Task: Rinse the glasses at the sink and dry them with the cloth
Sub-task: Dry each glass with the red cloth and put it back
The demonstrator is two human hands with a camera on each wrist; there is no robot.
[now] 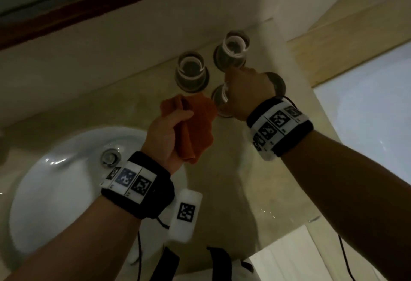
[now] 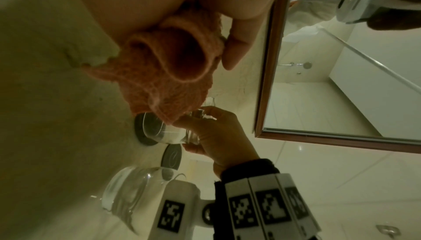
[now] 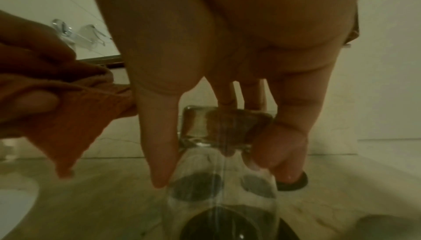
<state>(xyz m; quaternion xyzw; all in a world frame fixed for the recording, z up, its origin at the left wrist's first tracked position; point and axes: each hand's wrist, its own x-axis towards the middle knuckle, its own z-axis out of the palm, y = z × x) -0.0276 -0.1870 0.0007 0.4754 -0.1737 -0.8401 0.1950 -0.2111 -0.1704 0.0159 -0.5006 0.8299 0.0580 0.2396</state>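
Note:
My right hand (image 1: 231, 96) grips a clear glass (image 1: 219, 100) by its thick base, mouth down over a dark round coaster (image 3: 227, 226); in the right wrist view the thumb and fingers (image 3: 276, 152) pinch the base. I cannot tell whether the rim touches the coaster. My left hand (image 1: 169, 133) holds a bunched orange cloth (image 1: 195, 125) just left of that glass. Two more glasses (image 1: 192, 73) (image 1: 232, 51) stand upside down on dark coasters behind it. The white sink basin (image 1: 55, 187) lies at the lower left.
The beige counter (image 1: 222, 180) runs along a wall with a wood-framed mirror (image 2: 341, 81) above it. A bare dark coaster (image 2: 172, 157) lies beside the held glass. The drain (image 1: 110, 157) sits in the basin. A white block is at the counter's near right edge (image 1: 289, 258).

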